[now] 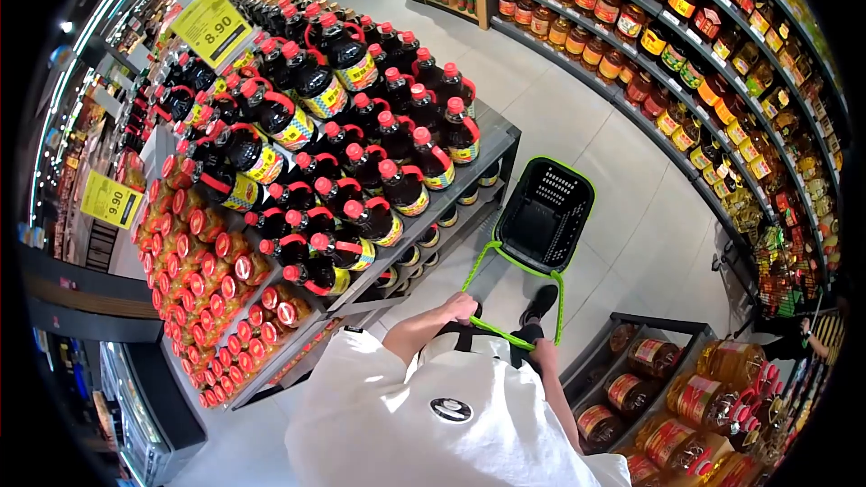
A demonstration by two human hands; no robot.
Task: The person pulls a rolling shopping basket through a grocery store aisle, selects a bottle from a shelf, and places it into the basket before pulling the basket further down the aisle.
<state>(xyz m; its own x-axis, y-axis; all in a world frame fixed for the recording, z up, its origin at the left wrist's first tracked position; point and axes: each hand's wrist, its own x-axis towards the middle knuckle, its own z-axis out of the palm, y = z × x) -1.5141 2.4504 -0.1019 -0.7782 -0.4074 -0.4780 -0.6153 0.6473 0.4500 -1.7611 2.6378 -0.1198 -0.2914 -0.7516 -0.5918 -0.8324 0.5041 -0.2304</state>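
Observation:
A black shopping basket [545, 216] with a green rim stands on the floor ahead of me, with nothing visible inside. Its long green handle [502, 332] reaches back toward my body. My left hand [461, 308] is closed around the handle's left end. My right hand [545, 355] is closed at the right end of the handle, its fingers partly hidden. A small black object [527, 335] shows beside the right hand; its kind I cannot make out. One black shoe [539, 303] is on the floor just behind the basket.
Left, a stand holds dark bottles [361, 162] with red caps and red-lidded jars [212, 298], under yellow price signs [213, 27]. Curved shelves [631, 27] of jars line the right. Large oil bottles [699, 397] sit low right, near another person's hand [816, 343]. Tiled floor [622, 207] runs between.

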